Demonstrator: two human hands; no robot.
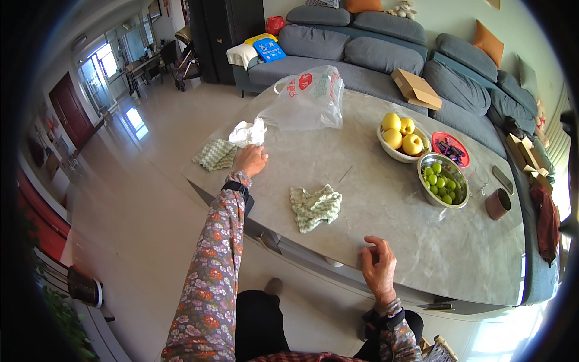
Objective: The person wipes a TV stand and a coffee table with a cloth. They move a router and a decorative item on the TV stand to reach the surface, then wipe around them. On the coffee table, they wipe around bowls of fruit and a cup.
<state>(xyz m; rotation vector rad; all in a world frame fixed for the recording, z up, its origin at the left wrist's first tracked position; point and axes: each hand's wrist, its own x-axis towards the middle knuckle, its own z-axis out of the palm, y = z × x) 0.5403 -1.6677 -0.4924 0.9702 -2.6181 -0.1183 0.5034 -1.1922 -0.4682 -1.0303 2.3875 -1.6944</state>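
My left hand [252, 159] rests at the left end of the grey stone-look table [362, 190], close to a crumpled white tissue or cloth [248, 132] and a folded green-and-white cloth [215, 154]. Whether its fingertips touch the white piece I cannot tell. A second green-and-white cloth [315, 207] lies rumpled near the front edge, between the hands. My right hand [379, 267] is at the front edge, fingers loosely curled, with nothing in it. A clear plastic bag [312, 102] with red print stands at the back.
On the right are a bowl of yellow fruit [397, 154], a metal bowl of green fruit [461, 199], a red plate of wrapped sweets [466, 158], a glass [478, 183], a brown cup [498, 204] and a phone [503, 179]. A grey sofa [362, 70] runs behind, holding a cardboard box [414, 90].
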